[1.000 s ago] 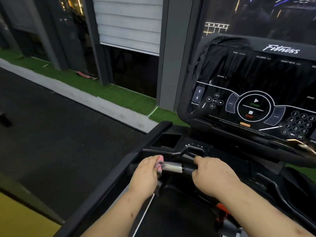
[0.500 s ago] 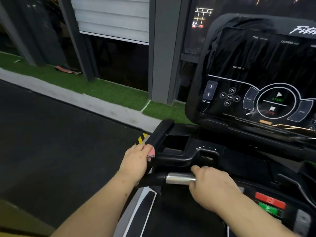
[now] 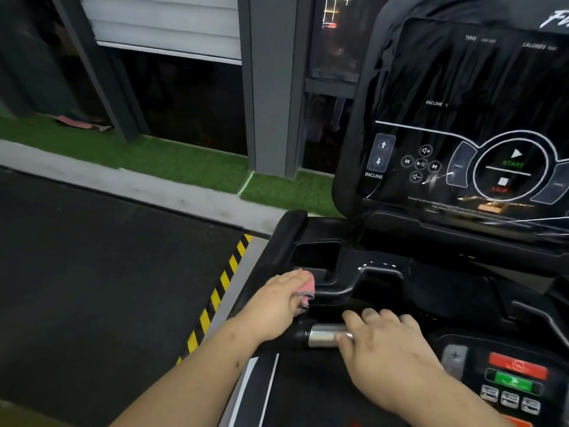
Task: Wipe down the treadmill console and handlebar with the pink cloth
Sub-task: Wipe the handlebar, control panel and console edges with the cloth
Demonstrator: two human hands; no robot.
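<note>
My left hand holds the pink cloth bunched under its fingers and presses it on the black left side rail, beside a recessed tray of the treadmill. Only a pink-and-checked edge of the cloth shows past the fingertips. My right hand lies over the front handlebar, fingers loosely spread, the thumb beside the bar's silver sensor section. The black console with its glossy control panel rises at the upper right.
A lower keypad with a red and a green button sits right of my right hand. Left of the treadmill is dark rubber flooring with a yellow-black hazard stripe, then a grey kerb, green turf and a grey pillar.
My left hand carried the cloth off the front handlebar onto the left side rail. My right hand loosened its grip on the bar. The view swung left and down.
</note>
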